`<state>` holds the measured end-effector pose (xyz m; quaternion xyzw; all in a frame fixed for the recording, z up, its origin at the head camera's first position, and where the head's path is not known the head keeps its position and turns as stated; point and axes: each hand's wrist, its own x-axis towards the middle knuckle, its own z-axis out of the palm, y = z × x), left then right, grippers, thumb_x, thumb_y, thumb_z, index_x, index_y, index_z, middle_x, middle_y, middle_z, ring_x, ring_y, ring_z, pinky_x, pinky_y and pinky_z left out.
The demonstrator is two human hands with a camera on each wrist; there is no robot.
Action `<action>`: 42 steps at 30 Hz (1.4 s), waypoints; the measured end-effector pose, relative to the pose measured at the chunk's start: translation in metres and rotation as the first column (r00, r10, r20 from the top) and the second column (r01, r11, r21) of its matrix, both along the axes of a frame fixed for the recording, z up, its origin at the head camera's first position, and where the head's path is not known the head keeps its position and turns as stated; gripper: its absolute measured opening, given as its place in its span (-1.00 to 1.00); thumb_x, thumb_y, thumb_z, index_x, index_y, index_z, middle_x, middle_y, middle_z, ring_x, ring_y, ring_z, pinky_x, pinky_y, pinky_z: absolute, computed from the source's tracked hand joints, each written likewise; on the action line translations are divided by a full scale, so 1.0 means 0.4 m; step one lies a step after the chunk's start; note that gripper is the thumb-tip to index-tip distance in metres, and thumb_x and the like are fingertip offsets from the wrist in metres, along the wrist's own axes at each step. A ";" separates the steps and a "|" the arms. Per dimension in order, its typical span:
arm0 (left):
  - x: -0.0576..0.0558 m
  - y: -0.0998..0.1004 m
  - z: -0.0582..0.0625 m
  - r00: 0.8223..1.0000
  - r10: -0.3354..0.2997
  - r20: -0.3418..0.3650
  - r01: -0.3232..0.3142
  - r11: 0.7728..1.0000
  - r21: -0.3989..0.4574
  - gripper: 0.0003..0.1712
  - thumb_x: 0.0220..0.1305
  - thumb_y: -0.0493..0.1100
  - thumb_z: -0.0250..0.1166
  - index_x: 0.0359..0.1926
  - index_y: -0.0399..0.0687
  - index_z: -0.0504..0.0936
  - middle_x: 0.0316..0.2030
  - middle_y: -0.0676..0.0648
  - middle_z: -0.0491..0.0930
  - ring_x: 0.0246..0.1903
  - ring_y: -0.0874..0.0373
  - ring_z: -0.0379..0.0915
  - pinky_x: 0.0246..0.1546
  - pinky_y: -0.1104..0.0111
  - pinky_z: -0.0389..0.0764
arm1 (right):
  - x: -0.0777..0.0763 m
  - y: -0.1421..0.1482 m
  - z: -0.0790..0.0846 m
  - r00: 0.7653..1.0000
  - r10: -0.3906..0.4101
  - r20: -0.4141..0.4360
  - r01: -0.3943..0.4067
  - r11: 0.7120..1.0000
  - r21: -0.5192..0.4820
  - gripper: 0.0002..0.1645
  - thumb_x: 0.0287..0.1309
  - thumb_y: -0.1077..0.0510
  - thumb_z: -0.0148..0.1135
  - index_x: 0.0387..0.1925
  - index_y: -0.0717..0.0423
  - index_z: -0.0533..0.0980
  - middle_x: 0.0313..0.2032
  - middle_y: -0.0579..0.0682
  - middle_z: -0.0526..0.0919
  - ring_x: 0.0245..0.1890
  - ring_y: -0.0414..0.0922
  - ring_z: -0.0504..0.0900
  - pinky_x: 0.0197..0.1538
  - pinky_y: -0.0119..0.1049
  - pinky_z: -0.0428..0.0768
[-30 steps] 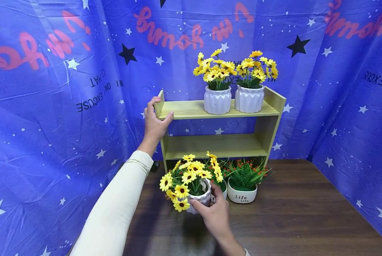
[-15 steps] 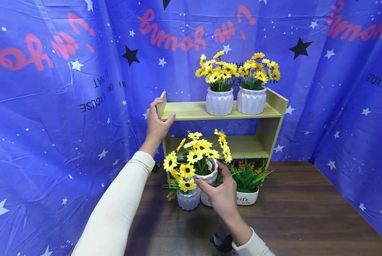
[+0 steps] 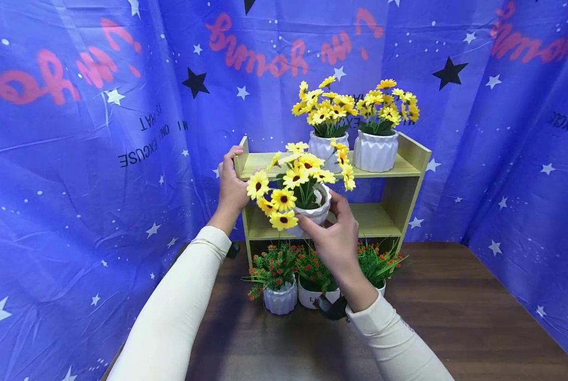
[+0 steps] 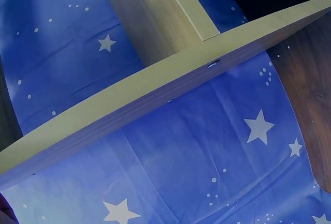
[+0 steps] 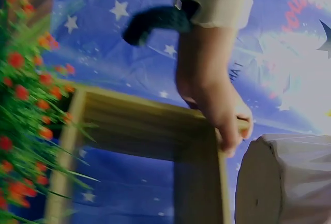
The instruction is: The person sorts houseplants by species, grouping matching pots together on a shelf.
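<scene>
My left hand [image 3: 232,185] grips the upper left side panel of a light wooden shelf [image 3: 409,185]. In the left wrist view the shelf's panel [image 4: 155,84] runs slantwise across. My right hand [image 3: 337,238] holds a white fluted flowerpot [image 3: 316,214] with yellow daisy-like flowers [image 3: 295,178], raised off the table in front of the shelf's upper levels. The right wrist view shows the pot's underside [image 5: 257,188] near the shelf corner, where the left hand [image 5: 220,105] clasps the wood. Two similar potted yellow flowers [image 3: 328,143] [image 3: 377,151] stand on the top board, toward the right.
On the dark wooden table [image 3: 436,307], a grey-white fluted pot [image 3: 281,299] and two white pots lettered "Life", such as the middle one [image 3: 307,297], hold red-dotted green plants before the shelf's bottom. Blue star-printed curtain [image 3: 83,211] hangs around the back and sides.
The right hand has lifted the yellow flowerpot from near the table up to the height of the top board, uncovering the plants below. The left hand stays on the shelf.
</scene>
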<state>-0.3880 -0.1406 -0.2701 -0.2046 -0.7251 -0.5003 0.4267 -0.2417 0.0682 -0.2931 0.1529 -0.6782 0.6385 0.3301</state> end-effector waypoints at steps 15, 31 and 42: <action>0.016 0.000 0.008 0.986 -0.010 0.166 0.008 1.000 0.017 -0.26 0.07 -0.20 0.37 0.28 -0.02 0.29 0.34 -0.13 0.25 0.12 -0.05 0.20 0.01 0.13 0.41 | -0.109 -0.026 0.138 0.996 -0.071 -0.049 0.074 0.995 0.066 -0.12 -0.15 -0.05 0.60 0.22 0.11 0.45 0.00 0.02 0.65 0.00 -0.13 0.59 -0.13 -0.22 0.61; 0.018 0.008 0.001 0.991 -0.007 0.135 0.006 1.000 0.011 -0.25 0.07 -0.09 0.43 0.26 -0.04 0.30 0.29 -0.18 0.29 0.17 -0.09 0.20 0.10 0.10 0.39 | -0.184 -0.056 0.149 0.990 -0.143 -0.001 0.141 0.970 0.197 -0.13 -0.11 -0.13 0.57 0.20 0.15 0.45 -0.06 0.07 0.68 -0.11 -0.10 0.62 -0.12 -0.20 0.57; 0.010 0.007 0.001 0.999 0.015 0.037 -0.015 1.000 -0.011 -0.38 0.10 -0.21 0.40 0.15 -0.11 0.32 0.34 -0.14 0.31 0.16 -0.16 0.20 0.13 0.07 0.32 | -0.221 -0.065 0.197 0.986 -0.139 0.095 0.100 0.938 0.331 -0.13 0.02 -0.24 0.44 0.21 0.22 0.41 -0.08 0.10 0.65 -0.15 -0.04 0.61 -0.16 -0.16 0.56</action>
